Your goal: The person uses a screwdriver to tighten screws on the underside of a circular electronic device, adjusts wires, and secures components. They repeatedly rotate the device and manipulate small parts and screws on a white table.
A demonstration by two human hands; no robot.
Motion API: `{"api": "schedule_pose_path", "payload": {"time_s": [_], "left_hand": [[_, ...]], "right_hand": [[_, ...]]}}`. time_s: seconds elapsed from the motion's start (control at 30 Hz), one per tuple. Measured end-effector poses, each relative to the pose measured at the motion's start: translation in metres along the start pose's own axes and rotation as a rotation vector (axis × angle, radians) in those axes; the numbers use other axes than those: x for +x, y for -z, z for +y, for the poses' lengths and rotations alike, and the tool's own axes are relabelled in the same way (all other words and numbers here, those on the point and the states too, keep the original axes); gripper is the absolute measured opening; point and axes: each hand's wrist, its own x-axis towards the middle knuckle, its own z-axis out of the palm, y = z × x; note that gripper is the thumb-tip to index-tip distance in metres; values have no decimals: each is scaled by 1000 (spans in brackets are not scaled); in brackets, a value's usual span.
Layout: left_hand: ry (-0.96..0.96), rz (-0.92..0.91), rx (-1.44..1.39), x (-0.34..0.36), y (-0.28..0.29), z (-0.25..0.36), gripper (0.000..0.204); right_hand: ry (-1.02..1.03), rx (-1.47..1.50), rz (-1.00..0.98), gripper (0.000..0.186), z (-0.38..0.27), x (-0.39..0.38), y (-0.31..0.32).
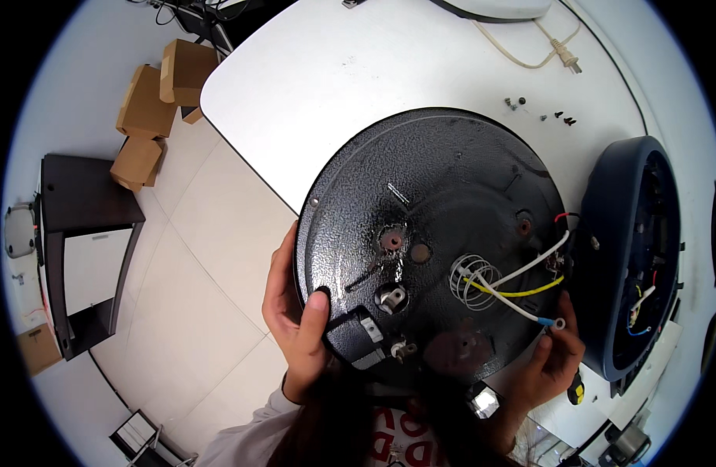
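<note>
Basically, the disc (436,179) sits between the two hands, its dark face upward, overlapping the table (296,109) beyond the grip and the person's front on the near side. The left hand (300,319) pinches its rim, thumb on the face and fingers passing behind: a sound hold for a broad plate, best matched by firm support opposite. The right hand (556,358) is curled at the other edge; whether it clamps the rim or the ring lug (559,323) just above its fingers, I cannot tell. Better to bear the weight on the rim there and let the lug, white wire (514,300) and yellow wire (529,293) lie slack, clear of the fingers. Left of that hand, the spring (473,281) should not be snagged. Farther right, the blue shell (597,265) stands close, so turn gently; beyond the grip, avoid sweeping the loose screws (521,101).
</note>
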Motion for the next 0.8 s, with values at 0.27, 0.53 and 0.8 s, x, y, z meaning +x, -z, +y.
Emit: {"api": "schedule_pose_path", "payload": {"time_s": [0.27, 0.53, 0.8], "left_hand": [[-18, 25, 7, 2, -8, 3, 80], [-27, -22, 48, 5, -4, 2, 78], [14, -52, 1, 7, -5, 7, 71]], "right_hand": [[-40, 47, 2, 19, 3, -4, 2], [-24, 2, -11, 26, 5, -6, 4], [-52, 11, 10, 26, 2, -6, 5]]}}
